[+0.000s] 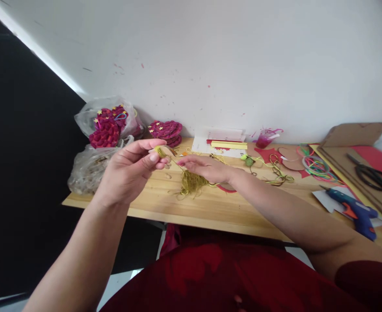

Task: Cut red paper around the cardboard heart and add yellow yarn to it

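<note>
My left hand (pixel 134 167) is raised over the table and pinches a small wound loop of olive-yellow yarn (pixel 160 151) between thumb and fingers. A thin strand runs from it to the fingertips of my right hand (pixel 207 168), whose fingers lie close together, palm down, on that strand. Beneath the right hand rests a loose tangled heap of the same olive yarn (pixel 191 183). Part of the heap is covered by the hand. A cardboard round with a pink-red edge (pixel 226 188) shows partly behind my right wrist.
At left stand plastic bags (pixel 88 167) and magenta braided rounds with stars (pixel 164 129). Further right are yellow strips (pixel 229 145), a cup of pink liquid (pixel 265 139), a green ball (pixel 249 161), coloured cords (pixel 321 167), a blue glue gun (pixel 356 210) and black scissors (pixel 374 177).
</note>
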Available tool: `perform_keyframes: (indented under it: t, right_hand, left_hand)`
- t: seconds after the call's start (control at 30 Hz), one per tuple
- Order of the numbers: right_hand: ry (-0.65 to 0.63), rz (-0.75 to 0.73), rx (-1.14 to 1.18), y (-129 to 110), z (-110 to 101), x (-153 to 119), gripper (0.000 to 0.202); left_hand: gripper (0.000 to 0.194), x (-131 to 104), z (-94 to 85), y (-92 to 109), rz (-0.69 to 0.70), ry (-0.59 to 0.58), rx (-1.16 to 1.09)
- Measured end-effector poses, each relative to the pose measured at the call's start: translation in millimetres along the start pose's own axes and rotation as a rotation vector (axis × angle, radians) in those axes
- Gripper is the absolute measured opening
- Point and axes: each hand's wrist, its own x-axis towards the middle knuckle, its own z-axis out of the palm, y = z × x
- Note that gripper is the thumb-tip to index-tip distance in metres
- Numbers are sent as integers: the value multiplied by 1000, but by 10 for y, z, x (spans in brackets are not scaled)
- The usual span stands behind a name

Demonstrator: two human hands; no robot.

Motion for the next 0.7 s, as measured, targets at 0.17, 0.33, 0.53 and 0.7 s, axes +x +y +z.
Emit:
perform_keyframes:
  t: [0.17, 0.33, 0.53, 0.7]
  right_hand:
    - [-26, 95, -336, 215, 1, 36, 46]
    - [60, 210, -286, 260, -25, 116, 24]
    - [55, 234, -6, 223, -210, 139, 37]
    - [47, 427, 193, 59, -288, 162, 24]
  left_hand:
    - [25, -29, -88, 47, 12, 1, -33]
    - [20, -57, -210, 143, 53, 176, -28]
    - [18, -19, -533, 122, 48, 443, -25]
    - [19, -9, -699, -36, 22, 539, -79]
